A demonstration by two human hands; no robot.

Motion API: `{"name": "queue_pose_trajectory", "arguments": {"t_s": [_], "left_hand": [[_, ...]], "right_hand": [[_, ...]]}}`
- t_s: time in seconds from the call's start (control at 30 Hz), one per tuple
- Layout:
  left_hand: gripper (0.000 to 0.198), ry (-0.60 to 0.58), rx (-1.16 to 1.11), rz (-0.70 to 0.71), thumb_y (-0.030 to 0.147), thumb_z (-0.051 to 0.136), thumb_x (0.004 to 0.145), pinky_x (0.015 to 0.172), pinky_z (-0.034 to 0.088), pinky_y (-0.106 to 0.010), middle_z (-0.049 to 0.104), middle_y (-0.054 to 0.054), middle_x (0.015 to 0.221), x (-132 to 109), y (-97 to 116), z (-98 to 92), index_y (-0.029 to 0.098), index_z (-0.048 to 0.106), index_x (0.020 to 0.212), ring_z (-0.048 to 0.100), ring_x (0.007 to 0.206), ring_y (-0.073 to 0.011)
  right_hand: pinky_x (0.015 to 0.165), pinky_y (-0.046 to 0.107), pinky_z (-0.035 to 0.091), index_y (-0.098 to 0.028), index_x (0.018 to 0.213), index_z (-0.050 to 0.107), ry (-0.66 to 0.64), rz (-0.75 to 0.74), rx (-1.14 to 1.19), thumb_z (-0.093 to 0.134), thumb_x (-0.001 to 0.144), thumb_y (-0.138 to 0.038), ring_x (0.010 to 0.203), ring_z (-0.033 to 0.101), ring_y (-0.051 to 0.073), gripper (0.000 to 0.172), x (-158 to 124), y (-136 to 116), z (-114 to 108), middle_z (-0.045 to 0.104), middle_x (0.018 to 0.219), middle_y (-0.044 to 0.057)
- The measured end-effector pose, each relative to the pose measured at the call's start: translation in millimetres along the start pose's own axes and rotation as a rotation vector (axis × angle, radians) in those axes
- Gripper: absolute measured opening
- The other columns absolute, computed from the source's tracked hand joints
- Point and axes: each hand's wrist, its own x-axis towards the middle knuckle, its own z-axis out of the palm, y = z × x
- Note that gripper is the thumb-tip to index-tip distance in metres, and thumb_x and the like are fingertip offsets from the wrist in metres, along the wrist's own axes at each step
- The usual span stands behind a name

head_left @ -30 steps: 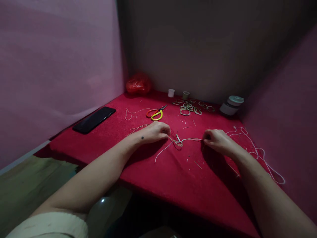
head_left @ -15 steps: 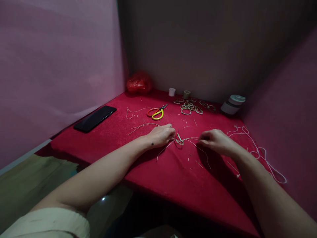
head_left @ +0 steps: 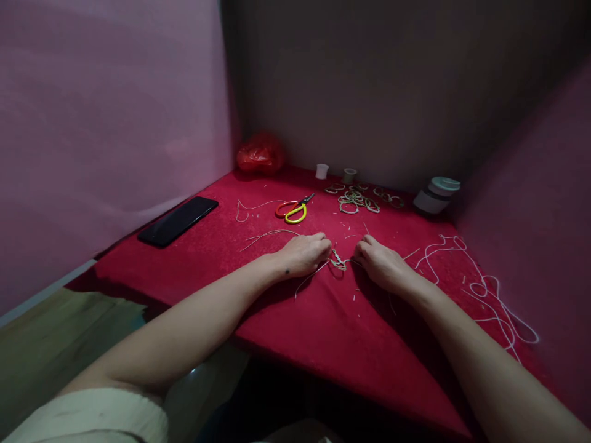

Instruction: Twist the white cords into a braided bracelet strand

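Observation:
Both my hands rest on a red cloth-covered table (head_left: 323, 332), close together around a small knotted piece of pale cord (head_left: 338, 260). My left hand (head_left: 307, 252) is closed, its fingertips pinching the cord's left end, with a loose strand trailing toward me. My right hand (head_left: 379, 263) is closed too, fingers curled against the knot's right side. The knotted piece lies flat between them.
Orange-and-yellow scissors (head_left: 294, 209) and a black phone (head_left: 178, 221) lie to the left. Finished cord loops (head_left: 356, 201), two small cups (head_left: 322, 171), a red bag (head_left: 260, 153) and a white jar (head_left: 438, 194) sit at the back. Loose cord (head_left: 484, 289) sprawls at right. Pink walls enclose the table.
My right hand has slid left, from well apart to right beside the knot. The taut strand between the hands has gone slack. My left hand has barely shifted.

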Motion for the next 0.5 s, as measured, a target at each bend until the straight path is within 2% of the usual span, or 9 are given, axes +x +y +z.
{"name": "queue_pose_trajectory", "arguments": {"t_s": [0.23,0.4,0.5], "left_hand": [[0.013,0.024,0.008,0.021,0.019,0.04,0.083,0.06,0.036,-0.025,0.06,-0.005,0.081,0.1,1.4,-3.5,0.016,0.053,0.083,0.054,0.071,-0.0146],[0.018,-0.022,0.079,0.02,0.023,0.037,0.085,0.06,0.036,-0.027,0.063,-0.007,0.081,-2.8,2.0,-7.3,0.017,0.054,0.088,0.056,0.07,-0.0172],[0.02,-0.054,0.11,-0.021,0.025,0.037,0.085,0.059,0.036,-0.028,0.064,-0.009,0.084,-3.9,0.4,-10.1,0.017,0.055,0.089,0.057,0.071,-0.0185]], "right_hand": [[0.054,0.024,0.032,-0.02,0.07,0.043,0.076,0.111,0.235,0.043,0.08,-0.019,0.057,0.046,0.013,0.01,-6.2,-1.0,2.1,0.053,0.063,0.001],[0.06,0.025,0.037,-0.018,0.079,0.051,0.081,0.066,0.346,0.047,0.08,-0.026,0.065,0.053,0.015,0.009,-11.3,-1.4,-5.3,0.06,0.073,0.004],[0.058,0.025,0.037,-0.018,0.076,0.055,0.003,0.096,0.309,0.049,0.08,-0.029,0.063,0.053,0.015,0.013,-13.9,0.5,-12.3,0.062,0.071,0.004]]}}
